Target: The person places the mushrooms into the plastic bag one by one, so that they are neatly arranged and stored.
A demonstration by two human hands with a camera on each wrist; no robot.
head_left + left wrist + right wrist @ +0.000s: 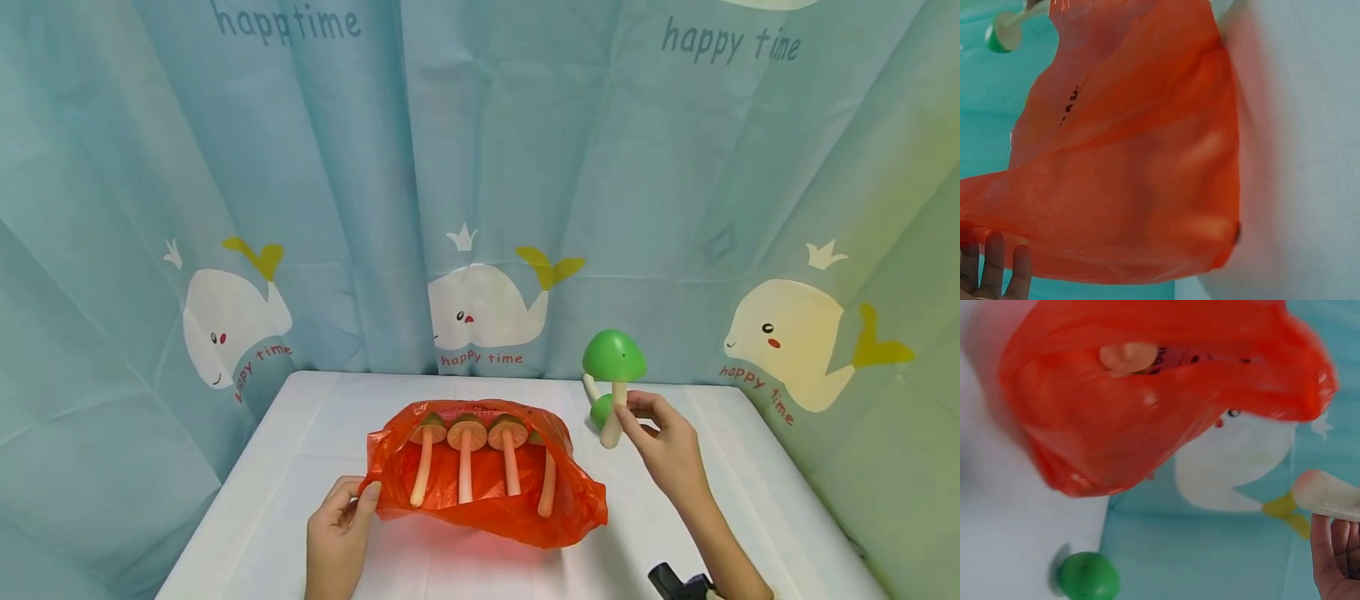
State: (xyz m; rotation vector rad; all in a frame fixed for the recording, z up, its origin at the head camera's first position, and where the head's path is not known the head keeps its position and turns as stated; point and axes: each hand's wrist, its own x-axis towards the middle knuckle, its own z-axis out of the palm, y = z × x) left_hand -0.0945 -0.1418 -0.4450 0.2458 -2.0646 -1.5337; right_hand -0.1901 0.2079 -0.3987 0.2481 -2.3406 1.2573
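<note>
A red plastic bag (517, 521) stands mouth-up on the white table, with several toy mushrooms (467, 442) lying inside, stems toward me. My left hand (341, 529) pinches the left edge of the bag's mouth between thumb and fingers. To the right of the bag, my right hand (667, 446) pinches a green-capped toy mushroom (614, 358) by its pale stem, cap up, raised over the table. Behind it another green mushroom (600, 411) lies on the table, partly hidden. In the right wrist view the held mushroom's stem end (1325, 495) shows above the fingers.
The white table (300, 442) reaches back to a blue curtain (337, 208) printed with whales. A black device (678, 583) is worn at my right wrist, near the front edge. The bag takes up the middle of the table.
</note>
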